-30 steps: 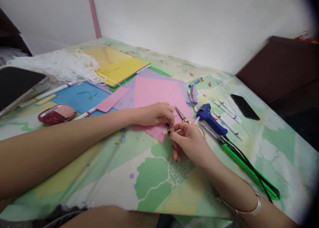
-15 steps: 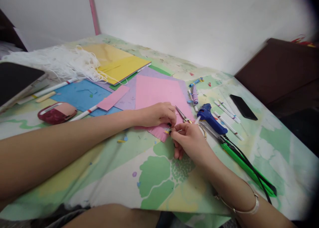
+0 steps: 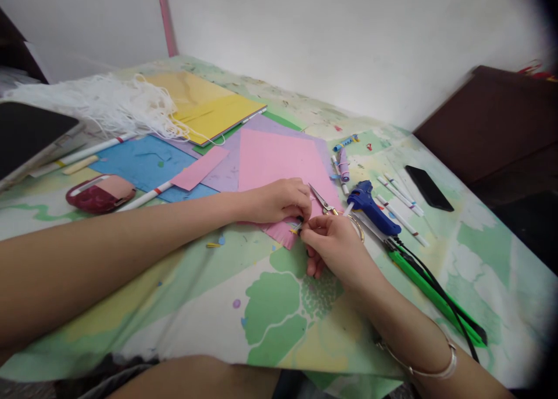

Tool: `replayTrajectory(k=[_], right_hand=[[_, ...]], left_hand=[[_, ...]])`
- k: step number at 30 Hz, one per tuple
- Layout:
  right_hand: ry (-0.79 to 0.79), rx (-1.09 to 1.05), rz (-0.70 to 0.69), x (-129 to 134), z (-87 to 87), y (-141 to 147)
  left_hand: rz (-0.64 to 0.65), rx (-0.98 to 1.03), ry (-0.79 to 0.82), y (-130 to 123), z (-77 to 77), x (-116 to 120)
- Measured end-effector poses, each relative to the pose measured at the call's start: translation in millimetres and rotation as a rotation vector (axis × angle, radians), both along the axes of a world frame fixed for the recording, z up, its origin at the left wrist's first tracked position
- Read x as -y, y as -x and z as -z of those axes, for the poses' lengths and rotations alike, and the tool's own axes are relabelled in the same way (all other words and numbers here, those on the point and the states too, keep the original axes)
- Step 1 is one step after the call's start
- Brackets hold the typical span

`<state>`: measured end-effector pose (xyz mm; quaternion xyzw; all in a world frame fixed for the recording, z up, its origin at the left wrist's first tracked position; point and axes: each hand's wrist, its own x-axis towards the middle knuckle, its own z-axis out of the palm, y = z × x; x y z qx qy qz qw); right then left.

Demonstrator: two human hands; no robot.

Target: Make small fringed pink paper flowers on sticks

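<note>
– as the left hand (image 3: 283,200) and the right hand (image 3: 337,245) meet low over a flowered table (image 3: 183,323), what is in the grip?

– the right thumb and forefinger pinch a yellow bit (image 3: 293,231), small and mostly hidden by the fingers.

– and the left?

– its fingertips bunch just beside the right's, a dark nail showing; whether they clamp the bit too, i cannot tell.

– where exactly is the bit?

– at the fingertips, above a fringed strip (image 3: 281,234) of pink paper near the close edge of a pink sheet (image 3: 279,155).

– what lies near the right hand?

– scissors (image 3: 321,198) just beyond it, points aimed away, then a blue glue gun (image 3: 372,208), its cord running along a green cutter (image 3: 414,269). white rods (image 3: 403,220) lie between the gun and a black phone (image 3: 429,188).

– and on the left side?

– a red case (image 3: 100,193) near the left forearm, a blue sheet (image 3: 139,157) behind it, and white string (image 3: 113,105) heaped against a yellow sheet (image 3: 218,117).

– any jewellery?

– a bangle (image 3: 451,364) circles the right forearm.
</note>
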<state>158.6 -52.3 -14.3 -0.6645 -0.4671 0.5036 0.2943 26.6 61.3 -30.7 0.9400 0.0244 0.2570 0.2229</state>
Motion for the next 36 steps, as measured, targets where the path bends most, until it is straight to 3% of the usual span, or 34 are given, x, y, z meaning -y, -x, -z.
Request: replayTrajectory(k=[20, 36], right_hand=[[0.013, -0.004, 0.019, 2.8, -7.9, -0.4], [0.024, 0.042, -0.027, 2.5, -3.3, 0.9]], left_hand=[[-0.014, 0.014, -0.015, 0.5, 0.3, 3.6], [-0.008, 0.049, 0.032, 3.4, -2.7, 8.5]])
